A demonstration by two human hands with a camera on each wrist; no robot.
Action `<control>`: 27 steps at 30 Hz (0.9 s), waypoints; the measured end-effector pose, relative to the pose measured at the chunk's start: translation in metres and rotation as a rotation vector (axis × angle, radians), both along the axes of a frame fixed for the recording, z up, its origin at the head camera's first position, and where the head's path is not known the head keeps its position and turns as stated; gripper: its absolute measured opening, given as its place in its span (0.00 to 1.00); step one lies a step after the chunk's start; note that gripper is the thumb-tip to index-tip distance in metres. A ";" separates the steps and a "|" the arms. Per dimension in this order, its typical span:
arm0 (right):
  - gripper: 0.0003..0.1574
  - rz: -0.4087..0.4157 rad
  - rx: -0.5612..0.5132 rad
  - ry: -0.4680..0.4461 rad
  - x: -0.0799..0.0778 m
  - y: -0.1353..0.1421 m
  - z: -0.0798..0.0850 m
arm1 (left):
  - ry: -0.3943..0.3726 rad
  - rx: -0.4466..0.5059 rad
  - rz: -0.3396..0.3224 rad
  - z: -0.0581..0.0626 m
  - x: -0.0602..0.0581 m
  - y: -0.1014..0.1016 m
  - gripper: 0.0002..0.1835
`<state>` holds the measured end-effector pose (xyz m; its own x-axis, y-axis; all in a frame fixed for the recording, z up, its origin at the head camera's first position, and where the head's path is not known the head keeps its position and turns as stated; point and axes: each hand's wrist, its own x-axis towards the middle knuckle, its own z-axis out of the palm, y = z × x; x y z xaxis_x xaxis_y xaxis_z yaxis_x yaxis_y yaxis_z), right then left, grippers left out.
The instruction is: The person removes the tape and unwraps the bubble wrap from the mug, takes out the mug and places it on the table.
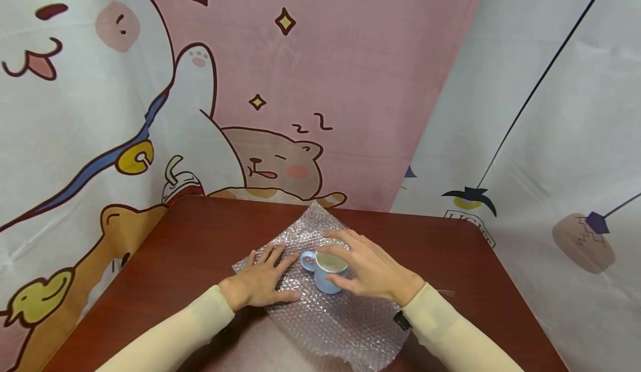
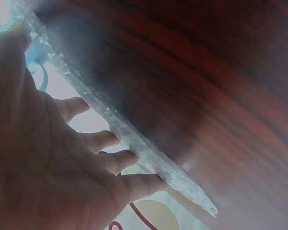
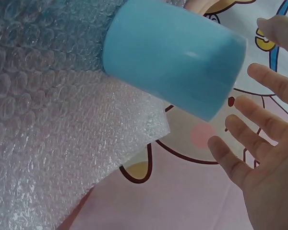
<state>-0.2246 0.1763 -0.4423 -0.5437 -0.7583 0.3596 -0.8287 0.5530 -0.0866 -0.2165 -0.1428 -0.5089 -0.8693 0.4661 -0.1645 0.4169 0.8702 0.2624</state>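
Note:
A light blue mug stands upright on a sheet of bubble wrap, its handle turned toward my left hand. My left hand rests on the wrap's left part, fingers spread, thumb pointing at the mug's base. In the left wrist view its fingertips touch the edge of the sheet. My right hand hovers at the mug's right side and rim with fingers spread. The right wrist view shows a gap between these fingers and the mug.
The bubble wrap lies as a diamond on a dark red-brown wooden table. Behind the table hangs a cloth printed with cartoon animals. A paler patch of the surface shows at the near edge.

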 end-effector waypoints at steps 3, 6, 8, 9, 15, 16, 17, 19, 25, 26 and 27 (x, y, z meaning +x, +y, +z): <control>0.38 -0.006 0.015 -0.029 -0.002 -0.002 -0.003 | -0.006 -0.006 0.001 0.001 0.000 0.000 0.58; 0.40 -0.008 0.037 -0.043 -0.004 -0.004 -0.007 | -0.005 -0.009 0.001 0.001 0.000 0.001 0.58; 0.41 -0.009 0.049 -0.049 -0.005 -0.006 -0.009 | -0.004 -0.009 0.001 0.000 0.000 0.001 0.58; 0.41 -0.010 0.053 -0.054 -0.005 -0.006 -0.010 | -0.004 -0.009 0.001 0.000 0.000 0.001 0.58; 0.41 -0.002 0.054 -0.087 -0.006 -0.009 -0.015 | -0.007 -0.019 -0.001 0.000 -0.001 0.001 0.59; 0.41 0.000 0.054 -0.090 -0.006 -0.009 -0.015 | -0.006 -0.022 -0.002 0.001 -0.001 0.001 0.59; 0.41 -0.001 0.056 -0.092 -0.006 -0.010 -0.016 | -0.006 -0.025 -0.003 0.001 -0.001 0.001 0.59; 0.41 -0.003 0.059 -0.097 -0.005 -0.010 -0.017 | -0.005 -0.029 -0.005 0.001 -0.001 0.001 0.59; 0.41 -0.004 0.070 -0.093 -0.005 -0.011 -0.020 | -0.013 -0.032 -0.002 0.001 0.000 0.002 0.59; 0.41 -0.003 0.073 -0.088 -0.005 -0.011 -0.021 | -0.013 -0.033 -0.002 0.001 0.000 0.002 0.59; 0.41 -0.001 0.075 -0.082 -0.006 -0.011 -0.021 | -0.011 -0.033 -0.004 0.001 0.000 0.002 0.59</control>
<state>-0.2305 0.1656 -0.4633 -0.5699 -0.7809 0.2558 -0.8198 0.5615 -0.1123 -0.2169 -0.1411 -0.5077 -0.8658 0.4632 -0.1895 0.4173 0.8771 0.2377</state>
